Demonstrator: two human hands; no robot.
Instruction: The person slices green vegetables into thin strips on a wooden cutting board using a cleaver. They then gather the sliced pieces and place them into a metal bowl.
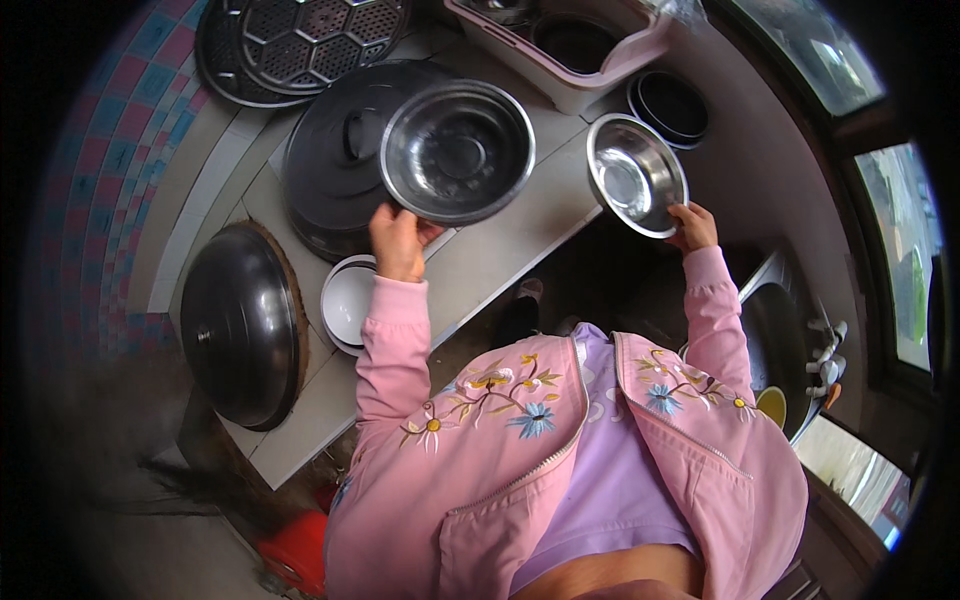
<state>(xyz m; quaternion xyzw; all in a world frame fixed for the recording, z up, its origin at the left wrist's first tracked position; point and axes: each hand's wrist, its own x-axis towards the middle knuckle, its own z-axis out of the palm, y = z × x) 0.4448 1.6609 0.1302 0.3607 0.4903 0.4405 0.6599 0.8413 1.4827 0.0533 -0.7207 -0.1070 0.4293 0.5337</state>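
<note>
My left hand point(401, 241) grips the near rim of a large stainless steel bowl point(459, 154), tilted so its inside faces me, beside a big dark pot lid with a handle point(330, 161). My right hand point(691, 226) pinches the rim of a smaller, shiny steel bowl point(636, 174), raised near the counter's right end. Below my left hand, partly behind my sleeve, a white bowl point(349, 304) stands on the tiled counter point(495, 251). Two round dark pans point(669, 109) lie beyond the smaller bowl.
A domed metal wok lid point(240, 326) sits at the counter's left. Perforated steamer trays point(319, 37) lie at the back, beside a pink plastic bin point(559, 79) holding bowls. At right is a sink point(776, 330) with a tap point(827, 360). A red object point(296, 551) is on the lower left.
</note>
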